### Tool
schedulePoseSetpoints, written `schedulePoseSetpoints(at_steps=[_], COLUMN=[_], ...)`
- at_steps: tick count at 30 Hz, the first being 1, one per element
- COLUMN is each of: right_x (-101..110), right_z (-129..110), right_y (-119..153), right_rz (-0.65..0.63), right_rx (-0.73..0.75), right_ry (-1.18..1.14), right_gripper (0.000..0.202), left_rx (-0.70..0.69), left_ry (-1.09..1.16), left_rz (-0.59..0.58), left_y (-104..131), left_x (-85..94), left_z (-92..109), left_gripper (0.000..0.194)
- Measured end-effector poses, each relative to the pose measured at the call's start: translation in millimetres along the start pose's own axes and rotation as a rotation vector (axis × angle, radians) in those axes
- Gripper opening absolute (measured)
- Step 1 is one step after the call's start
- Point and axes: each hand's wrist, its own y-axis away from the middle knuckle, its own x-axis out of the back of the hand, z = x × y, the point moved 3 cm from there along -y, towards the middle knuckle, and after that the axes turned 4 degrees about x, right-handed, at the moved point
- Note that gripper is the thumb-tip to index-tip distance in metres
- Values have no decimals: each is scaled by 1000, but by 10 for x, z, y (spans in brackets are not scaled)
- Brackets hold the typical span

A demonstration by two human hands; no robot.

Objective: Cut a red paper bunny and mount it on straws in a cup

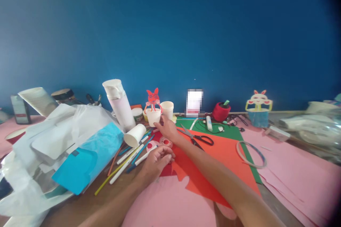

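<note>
My right hand (pixel 168 129) reaches forward with its fingers against the side of a white paper cup (pixel 153 117). A red paper cutout with pointed ears (pixel 153 96) stands up from that cup's rim. Closer to me, my left hand (pixel 158 160) rests over the red and orange paper, fingers loosely curled, thumb apart, nothing visible in them. Just beyond it lie pink paper circles with red centres (pixel 152 145). Another paper cup (pixel 135 135) lies on its side to the left, and an upright cup (pixel 167 110) stands behind my right hand.
Black-handled scissors (pixel 197 137) lie on orange paper (pixel 223 156). Several markers (pixel 126 164) are at the left, beside a plastic bag (pixel 32 159) and blue paper (pixel 90 159). A white bottle (pixel 119 104) stands behind. A blue cup with a bunny face (pixel 258 117) stands at the right.
</note>
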Motion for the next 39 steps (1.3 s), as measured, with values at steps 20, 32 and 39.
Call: schedulePoseSetpoints(at_steps=[20,32,39], right_x=[76,212,488], right_z=[-32,-111,-237], right_y=[96,150,584], right_rz=[-6,50,32], right_rx=[-19,42,185], right_ry=[149,203,185], right_gripper=[31,35,22], left_rx=[31,29,-24], left_ry=[20,-6,16], left_rz=[14,11,-5], left_y=[9,5,-33], left_x=[3,0,13], left_z=[14,19,-47], left_gripper=[9,9,8])
